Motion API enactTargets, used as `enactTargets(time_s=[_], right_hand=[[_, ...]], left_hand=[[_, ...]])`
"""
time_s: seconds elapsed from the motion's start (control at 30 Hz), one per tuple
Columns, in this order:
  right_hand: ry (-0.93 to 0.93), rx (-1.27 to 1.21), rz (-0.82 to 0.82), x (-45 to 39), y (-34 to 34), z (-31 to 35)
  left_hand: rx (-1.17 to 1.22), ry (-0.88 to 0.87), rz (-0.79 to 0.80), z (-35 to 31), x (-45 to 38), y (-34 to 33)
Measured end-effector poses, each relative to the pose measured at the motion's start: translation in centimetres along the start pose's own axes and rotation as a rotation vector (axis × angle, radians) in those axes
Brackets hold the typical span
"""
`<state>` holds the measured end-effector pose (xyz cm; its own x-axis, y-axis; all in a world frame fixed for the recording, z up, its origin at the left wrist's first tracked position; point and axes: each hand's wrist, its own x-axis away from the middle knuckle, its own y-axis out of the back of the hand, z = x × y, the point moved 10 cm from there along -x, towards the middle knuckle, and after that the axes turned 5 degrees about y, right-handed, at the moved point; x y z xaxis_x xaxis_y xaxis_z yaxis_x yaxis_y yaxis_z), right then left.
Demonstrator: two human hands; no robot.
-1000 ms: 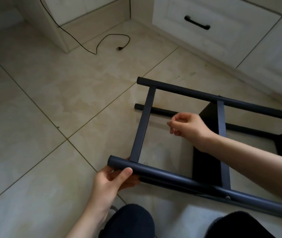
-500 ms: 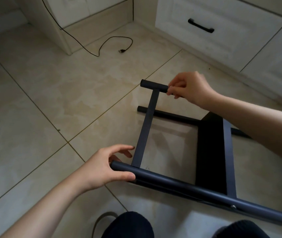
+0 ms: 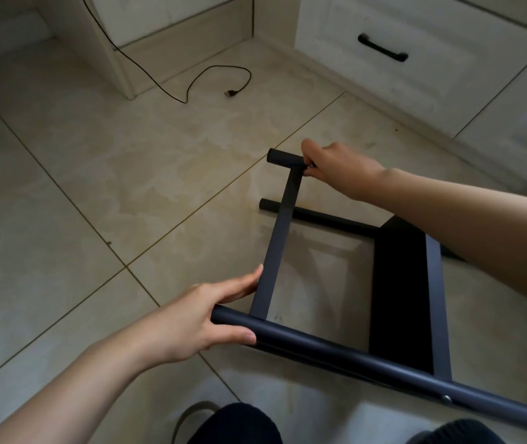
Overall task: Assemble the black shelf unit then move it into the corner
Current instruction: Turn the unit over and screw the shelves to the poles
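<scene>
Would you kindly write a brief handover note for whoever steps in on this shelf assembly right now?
Left hand grips the end of the near tube of the black shelf unit.
Right hand grips the far tube beside the flat crossbar.
The unit lies on its side on the tiled floor, its frame joined and a shelf panel fitted.
Left: any remaining assembly, stand it up, move it into the corner.

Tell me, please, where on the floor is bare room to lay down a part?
Bare tiles lie left of the shelf frame, between the left hand and the cable. It is crowded right of the crossbar, under the right hand.
</scene>
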<state>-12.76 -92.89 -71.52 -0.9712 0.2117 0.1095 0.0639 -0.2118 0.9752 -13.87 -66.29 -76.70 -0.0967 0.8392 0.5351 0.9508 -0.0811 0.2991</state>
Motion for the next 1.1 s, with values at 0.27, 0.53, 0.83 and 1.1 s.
enactTargets(time_s=[0.27,0.53,0.83,1.1], right_hand=[[-0.07,0.022,0.007,-0.8,0.0,-0.3],[0.108,-0.04,-0.039,-0.3,1.1,1.7],[0.332,0.116,0.097,-0.6,-0.4,4.0],[0.279,0.052,0.122,-1.3,0.2,3.5]], left_hand=[[0.079,-0.007,0.002,0.2,0.1,-0.1],[0.071,-0.002,-0.005,0.3,0.1,0.0],[0.101,0.001,0.005,0.4,0.0,-0.1],[0.065,0.004,-0.008,0.2,0.2,0.0]])
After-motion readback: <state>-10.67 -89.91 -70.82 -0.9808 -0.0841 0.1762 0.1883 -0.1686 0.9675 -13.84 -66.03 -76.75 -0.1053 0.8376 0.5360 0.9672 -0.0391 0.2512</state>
